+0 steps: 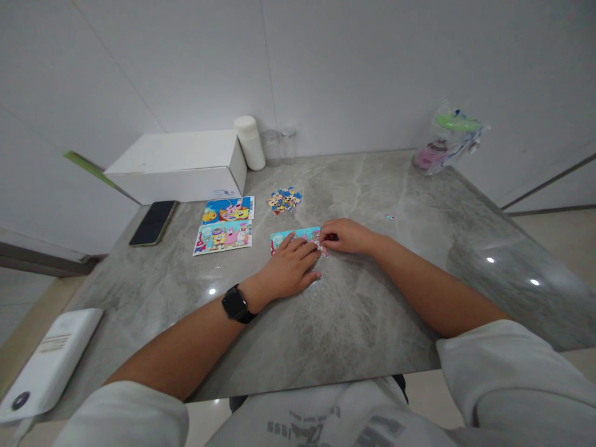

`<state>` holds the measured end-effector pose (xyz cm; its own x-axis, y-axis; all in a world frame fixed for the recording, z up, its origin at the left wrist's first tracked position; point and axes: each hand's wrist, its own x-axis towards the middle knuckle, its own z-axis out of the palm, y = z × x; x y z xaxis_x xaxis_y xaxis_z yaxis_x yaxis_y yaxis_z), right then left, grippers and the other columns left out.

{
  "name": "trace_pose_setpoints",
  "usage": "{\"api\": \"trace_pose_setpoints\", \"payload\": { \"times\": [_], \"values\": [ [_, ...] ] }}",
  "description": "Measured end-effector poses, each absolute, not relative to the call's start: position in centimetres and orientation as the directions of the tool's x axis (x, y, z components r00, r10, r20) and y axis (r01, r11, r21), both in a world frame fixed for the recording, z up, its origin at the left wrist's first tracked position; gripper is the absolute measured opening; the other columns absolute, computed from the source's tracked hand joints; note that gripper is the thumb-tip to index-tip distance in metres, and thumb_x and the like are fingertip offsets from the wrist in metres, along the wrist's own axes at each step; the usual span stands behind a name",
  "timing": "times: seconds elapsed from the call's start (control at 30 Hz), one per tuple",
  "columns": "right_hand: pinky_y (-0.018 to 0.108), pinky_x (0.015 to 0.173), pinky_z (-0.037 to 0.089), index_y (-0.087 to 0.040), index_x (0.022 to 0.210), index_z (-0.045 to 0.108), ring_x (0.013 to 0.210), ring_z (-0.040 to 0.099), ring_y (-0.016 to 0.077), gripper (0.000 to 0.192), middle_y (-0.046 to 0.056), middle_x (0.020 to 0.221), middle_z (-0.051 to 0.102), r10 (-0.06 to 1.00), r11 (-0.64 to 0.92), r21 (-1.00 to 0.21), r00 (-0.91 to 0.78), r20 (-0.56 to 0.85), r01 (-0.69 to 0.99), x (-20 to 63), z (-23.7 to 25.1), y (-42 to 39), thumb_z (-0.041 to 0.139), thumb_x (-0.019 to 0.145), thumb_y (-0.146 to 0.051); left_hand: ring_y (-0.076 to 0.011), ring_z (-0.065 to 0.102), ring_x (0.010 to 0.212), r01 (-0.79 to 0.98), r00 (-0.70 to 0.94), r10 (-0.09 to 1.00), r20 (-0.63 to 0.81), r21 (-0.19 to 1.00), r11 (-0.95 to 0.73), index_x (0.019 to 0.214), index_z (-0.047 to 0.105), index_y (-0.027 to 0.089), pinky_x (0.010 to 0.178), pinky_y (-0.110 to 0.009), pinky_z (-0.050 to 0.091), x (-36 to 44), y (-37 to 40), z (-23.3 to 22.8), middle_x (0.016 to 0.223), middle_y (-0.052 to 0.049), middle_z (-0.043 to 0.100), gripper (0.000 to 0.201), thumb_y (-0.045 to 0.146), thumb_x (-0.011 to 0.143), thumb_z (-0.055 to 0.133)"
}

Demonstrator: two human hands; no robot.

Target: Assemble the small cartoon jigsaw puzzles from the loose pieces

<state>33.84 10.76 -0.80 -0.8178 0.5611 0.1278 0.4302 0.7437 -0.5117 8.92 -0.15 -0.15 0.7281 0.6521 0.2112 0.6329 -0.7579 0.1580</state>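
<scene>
Near the middle of a glossy grey marbled tabletop (358,335): one turquoise rectangular jigsaw picture with cartoon figures (279,238), flat, partly hidden under two hands. Left hand (291,266) lies palm down across it, fingers spread apart; one black square-faced watch (235,303) on that wrist. Right hand (344,236) at the picture's right end, fingertips drawn together and touching there; cannot tell whether a piece is pinched between them.

Just beyond: one heap of loose multicoloured jigsaw pieces (284,200), overlapping, too many to count. One small stray fragment (390,217) off to the right, alone. To the left, two printed cartoon cards, one blue (228,210), one turquoise (223,237), edges meeting or slightly overlapping. One black slab-shaped phone (154,223) farther left.

Containers: one long white cardboard box (174,164), lid down, contents hidden; one white cylindrical bottle (250,144) beside it, capped; two clear tumblers (288,147) next along the wall, contents not readable. Far right corner: one crinkled transparent plastic bag (449,141), green and pink matter inside. Near left corner: one white oblong device (51,360) with a dark round spot.
</scene>
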Motion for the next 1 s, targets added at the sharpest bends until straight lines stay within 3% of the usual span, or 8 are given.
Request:
{"api": "trace_pose_setpoints", "payload": {
  "times": [0.33, 0.63, 1.0],
  "values": [
    [0.029, 0.077, 0.045, -0.019, 0.094, 0.077, 0.084, 0.066, 0.0193, 0.012, 0.007, 0.092, 0.075, 0.556, 0.748, -0.503, -0.822, 0.12, 0.432, 33.88, -1.02, 10.97, 0.065, 0.091, -0.023, -0.0322, 0.047, 0.148, 0.638, 0.745, 0.64, 0.187, 0.081, -0.766, 0.153, 0.056, 0.024, 0.131, -0.058, 0.023, 8.43, 0.12, -0.53, 0.158, -0.007, 0.057, 0.049, 0.044, 0.109, 0.046],
    [0.029, 0.078, 0.045, -0.02, 0.094, 0.077, 0.084, 0.066, 0.0191, 0.012, 0.006, 0.092, 0.075, 0.56, 0.742, -0.511, -0.82, 0.119, 0.433, 33.86, -1.06, 10.99, 0.066, 0.091, -0.025, -0.0335, 0.048, 0.146, 0.637, 0.759, 0.629, 0.168, 0.012, -0.771, 0.151, 0.059, 0.025, 0.13, -0.06, 0.022, 8.54, 0.03, 0.25, 0.158, -0.007, 0.057, 0.047, 0.044, 0.108, 0.049],
    [0.028, 0.077, 0.045, -0.02, 0.095, 0.077, 0.084, 0.066, 0.0187, 0.014, 0.006, 0.092, 0.075, 0.571, 0.724, -0.529, -0.815, 0.098, 0.443, 33.82, -0.82, 10.79, 0.066, 0.091, -0.025, -0.0325, 0.048, 0.147, 0.642, 0.739, 0.655, 0.155, 0.133, -0.755, 0.154, 0.055, 0.023, 0.13, -0.058, 0.024, 8.61, 0.11, -0.25, 0.158, -0.008, 0.057, 0.053, 0.049, 0.108, 0.049]
  ]
}}
